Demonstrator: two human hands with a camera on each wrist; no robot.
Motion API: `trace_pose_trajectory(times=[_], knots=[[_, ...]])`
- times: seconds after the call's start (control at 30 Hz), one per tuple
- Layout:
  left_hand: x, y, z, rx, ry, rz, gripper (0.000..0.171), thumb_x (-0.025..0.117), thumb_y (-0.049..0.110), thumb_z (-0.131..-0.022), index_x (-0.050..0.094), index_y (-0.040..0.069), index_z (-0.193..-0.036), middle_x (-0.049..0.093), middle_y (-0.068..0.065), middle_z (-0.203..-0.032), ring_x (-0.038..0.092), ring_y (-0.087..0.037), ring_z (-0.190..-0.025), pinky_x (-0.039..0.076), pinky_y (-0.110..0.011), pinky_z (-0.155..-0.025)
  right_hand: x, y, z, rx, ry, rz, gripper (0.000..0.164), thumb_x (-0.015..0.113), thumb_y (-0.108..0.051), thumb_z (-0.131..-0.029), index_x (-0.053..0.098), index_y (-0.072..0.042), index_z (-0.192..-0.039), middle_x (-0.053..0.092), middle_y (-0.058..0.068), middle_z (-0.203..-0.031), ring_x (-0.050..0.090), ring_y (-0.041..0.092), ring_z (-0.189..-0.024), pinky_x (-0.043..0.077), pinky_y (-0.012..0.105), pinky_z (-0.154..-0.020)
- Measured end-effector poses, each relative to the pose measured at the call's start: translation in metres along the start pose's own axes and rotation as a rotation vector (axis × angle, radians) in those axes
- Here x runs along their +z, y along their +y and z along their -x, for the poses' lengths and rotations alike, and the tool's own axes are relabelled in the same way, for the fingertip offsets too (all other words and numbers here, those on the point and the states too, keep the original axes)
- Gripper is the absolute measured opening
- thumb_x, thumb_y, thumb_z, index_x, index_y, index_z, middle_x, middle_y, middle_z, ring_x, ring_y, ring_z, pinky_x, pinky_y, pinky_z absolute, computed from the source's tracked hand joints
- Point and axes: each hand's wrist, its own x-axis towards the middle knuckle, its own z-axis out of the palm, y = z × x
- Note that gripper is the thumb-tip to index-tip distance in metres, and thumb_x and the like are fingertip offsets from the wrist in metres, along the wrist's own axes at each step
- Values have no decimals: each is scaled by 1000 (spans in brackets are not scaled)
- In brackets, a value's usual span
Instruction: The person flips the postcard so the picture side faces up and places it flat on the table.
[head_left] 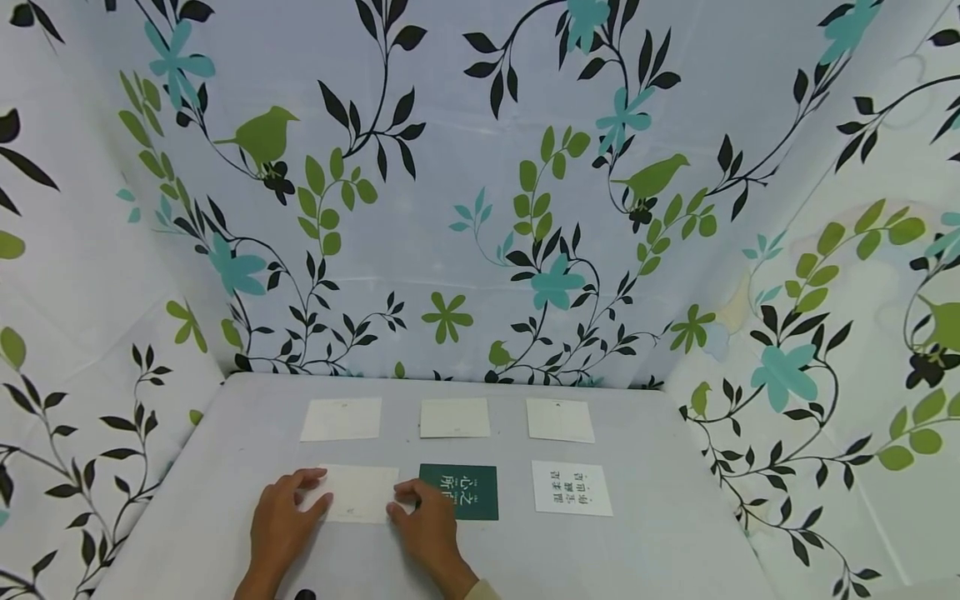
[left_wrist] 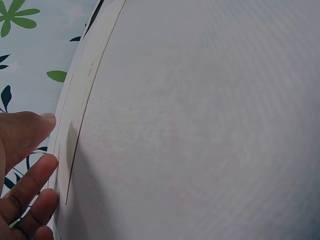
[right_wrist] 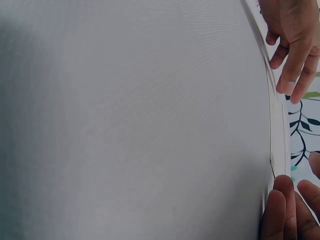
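Note:
A blank cream card (head_left: 362,493) lies on the table at the left of the front row, between both hands. My left hand (head_left: 285,521) is at its left edge, thumb and fingers spread apart in the left wrist view, fingertips (left_wrist: 49,162) close by the card (left_wrist: 75,125). At the card's right edge is my right hand (head_left: 431,525), its fingers bent and fingertips right at the edge. That hand partly covers a dark green card (head_left: 476,493) with white characters. In the right wrist view, fingers (right_wrist: 284,200) overlap the near end of the card (right_wrist: 278,125).
Three blank cream cards form the back row: left (head_left: 341,419), middle (head_left: 454,417) and right (head_left: 561,420). A white card with dark characters (head_left: 573,488) lies front right. Patterned cloth (head_left: 450,208) walls surround the pale table (head_left: 660,533). A small black object (head_left: 305,594) shows at the bottom edge.

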Motion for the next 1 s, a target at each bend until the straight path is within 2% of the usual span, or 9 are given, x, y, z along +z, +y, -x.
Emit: trace_pose_trajectory(times=[0.13, 0.37, 0.53, 0.77, 1.0], knots=[[-1, 1, 0, 5, 25, -4, 45, 89, 15, -82, 75, 10, -124, 77, -14, -113, 60, -28, -93, 42, -37, -76, 3, -1, -2, 2, -4, -14, 23, 87, -19, -86, 78, -24, -106, 80, -13, -99, 58, -1, -77, 43, 22, -65], [-2, -3, 0, 16, 44, -17, 52, 92, 12, -77, 74, 8, -126, 72, -24, -123, 60, -43, -111, 46, -52, -86, 7, 0, -5, 24, -21, -23, 24, 87, -19, -86, 77, -25, -108, 79, -14, -99, 57, -2, -75, 43, 22, -65], [-2, -4, 0, 8, 23, -12, 53, 91, 10, -77, 73, 6, -127, 73, -22, -121, 59, -43, -113, 46, -56, -90, 7, -4, -4, 33, -21, -46, 25, 86, -17, -86, 77, -23, -108, 79, -12, -99, 57, -1, -75, 43, 22, -65], [-1, -3, -1, -10, 16, -10, 52, 90, 8, -78, 72, 4, -126, 73, -22, -119, 59, -43, -111, 46, -56, -88, 8, -8, -2, 80, 14, -68, 23, 85, -14, -87, 77, -21, -107, 78, -11, -100, 57, 1, -76, 46, 22, -67], [-1, -4, -1, 10, 13, -20, 50, 90, 9, -78, 73, 5, -126, 74, -21, -118, 59, -43, -112, 45, -57, -90, 9, -10, -3, 121, 18, -152, 19, 84, -11, -87, 77, -18, -103, 77, -9, -97, 62, 3, -81, 49, 23, -68]])
